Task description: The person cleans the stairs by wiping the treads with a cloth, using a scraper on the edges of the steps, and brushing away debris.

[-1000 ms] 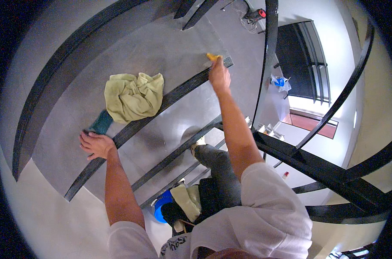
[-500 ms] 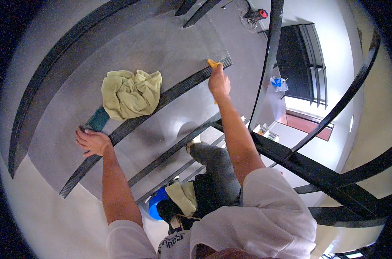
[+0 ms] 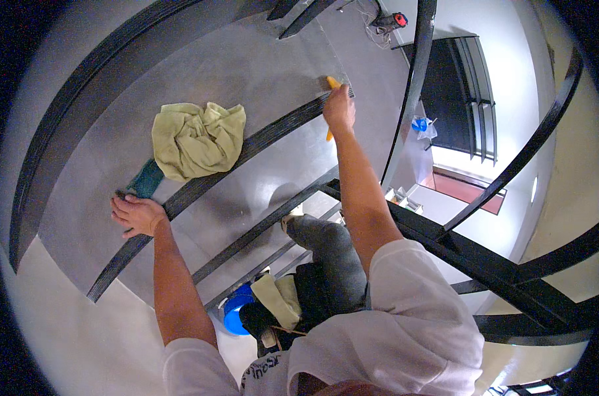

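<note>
My left hand (image 3: 136,215) rests on the grey stair tread (image 3: 95,191) with its fingers spread, beside the near end of a dark green scouring pad (image 3: 148,179). A crumpled pale yellow-green cloth (image 3: 198,141) lies on the tread and partly covers the pad. At the tread's right end, my right hand (image 3: 340,109) is closed around a slim yellow-orange tool (image 3: 332,82), over the black ridged nosing strip (image 3: 266,142). The tool shows above and below the fist; its exact kind cannot be made out.
Black curved railings (image 3: 415,86) rise on the right. Lower steps with black strips (image 3: 247,236) descend toward me. A blue bucket (image 3: 236,317) and a second pale cloth (image 3: 278,300) are by my waist. A red and black device (image 3: 388,24) with a cord lies at the far right.
My right hand has shifted slightly right and nearer along the strip, and more of the yellow-orange tool shows below the fist. The left hand stays by the pad.
</note>
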`<state>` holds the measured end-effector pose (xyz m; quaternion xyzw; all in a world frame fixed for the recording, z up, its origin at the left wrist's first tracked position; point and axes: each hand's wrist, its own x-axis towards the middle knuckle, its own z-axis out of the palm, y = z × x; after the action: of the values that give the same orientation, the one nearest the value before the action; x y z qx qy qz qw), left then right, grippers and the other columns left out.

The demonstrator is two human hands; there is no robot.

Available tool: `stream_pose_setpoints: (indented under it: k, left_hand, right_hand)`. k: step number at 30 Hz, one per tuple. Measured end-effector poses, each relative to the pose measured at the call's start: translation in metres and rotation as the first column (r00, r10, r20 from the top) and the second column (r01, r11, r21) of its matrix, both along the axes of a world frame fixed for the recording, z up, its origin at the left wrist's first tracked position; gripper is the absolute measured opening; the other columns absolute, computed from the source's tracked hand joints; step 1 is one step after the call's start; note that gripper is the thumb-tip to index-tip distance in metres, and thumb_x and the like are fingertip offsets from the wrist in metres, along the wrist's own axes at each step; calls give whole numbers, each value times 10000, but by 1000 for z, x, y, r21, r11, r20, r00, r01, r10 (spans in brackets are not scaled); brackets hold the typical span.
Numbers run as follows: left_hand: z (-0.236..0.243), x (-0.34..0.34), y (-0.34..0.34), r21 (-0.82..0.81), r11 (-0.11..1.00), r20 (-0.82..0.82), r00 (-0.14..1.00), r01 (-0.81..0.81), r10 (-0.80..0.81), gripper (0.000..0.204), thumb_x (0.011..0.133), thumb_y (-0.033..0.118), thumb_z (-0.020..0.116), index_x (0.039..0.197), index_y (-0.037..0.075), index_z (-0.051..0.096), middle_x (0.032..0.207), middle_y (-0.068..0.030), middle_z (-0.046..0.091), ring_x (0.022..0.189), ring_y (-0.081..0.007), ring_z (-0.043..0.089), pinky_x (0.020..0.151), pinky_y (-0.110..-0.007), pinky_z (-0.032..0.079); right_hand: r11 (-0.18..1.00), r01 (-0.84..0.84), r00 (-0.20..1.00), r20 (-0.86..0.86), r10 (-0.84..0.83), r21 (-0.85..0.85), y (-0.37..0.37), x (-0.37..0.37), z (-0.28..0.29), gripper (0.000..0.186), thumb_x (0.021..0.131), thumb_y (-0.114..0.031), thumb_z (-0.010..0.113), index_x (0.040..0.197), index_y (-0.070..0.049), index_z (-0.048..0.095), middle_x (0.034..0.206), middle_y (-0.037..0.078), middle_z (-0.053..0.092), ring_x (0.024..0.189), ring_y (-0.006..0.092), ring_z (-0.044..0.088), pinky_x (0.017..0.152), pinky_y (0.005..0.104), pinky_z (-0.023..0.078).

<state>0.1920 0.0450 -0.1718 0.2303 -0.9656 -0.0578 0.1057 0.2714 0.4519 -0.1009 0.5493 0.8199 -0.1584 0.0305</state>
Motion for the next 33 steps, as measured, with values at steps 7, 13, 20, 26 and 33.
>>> stream_pose_setpoints:
  k: [7, 13, 20, 26, 33]
  left_hand:
    - [5, -2, 6, 44, 999, 2, 1000, 6, -7, 358, 897, 317, 280, 1221, 186, 358, 1299, 14, 332, 1230, -228, 255, 883, -650, 152]
    - [9, -1, -2, 31, 999, 14, 1000, -11, 11, 361, 899, 320, 280, 1226, 189, 358, 1306, 17, 326, 1231, -227, 253, 894, -643, 144]
    - [3, -2, 3, 57, 998, 7, 1000, -5, 5, 361, 897, 325, 291, 1226, 196, 361, 1312, 30, 322, 1234, -225, 252, 897, -640, 140]
    - [9, 2, -9, 27, 999, 12, 1000, -19, 19, 365, 898, 334, 277, 1231, 204, 354, 1316, 27, 316, 1237, -227, 244, 898, -637, 141]
    - [2, -4, 16, 58, 997, -12, 999, 51, -51, 387, 899, 347, 248, 1234, 179, 349, 1315, 21, 315, 1234, -232, 245, 894, -628, 147]
  right_hand:
    - [995, -56, 998, -21, 58, 85, 64, -9, -9, 269, 854, -314, 365, 1002, -104, 446, 862, 216, 581, 842, 398, 550, 694, 484, 441]
    - [999, -38, 999, -18, 39, 34, -7, -6, -4, 302, 865, -354, 339, 1088, -173, 433, 858, 225, 578, 817, 410, 550, 686, 502, 433]
    - [994, -97, 995, 14, 96, 54, 31, -52, 9, 315, 868, -345, 313, 1088, -132, 386, 895, 255, 560, 866, 419, 533, 705, 507, 429]
    - [989, -139, 990, 15, 140, -55, -27, -33, -10, 292, 865, -341, 324, 1069, -139, 377, 892, 254, 563, 846, 414, 543, 678, 508, 436]
    - [940, -289, 957, 83, 278, 184, 126, -98, -20, 322, 856, -303, 355, 1108, -105, 389, 888, 231, 575, 813, 406, 558, 673, 500, 447]
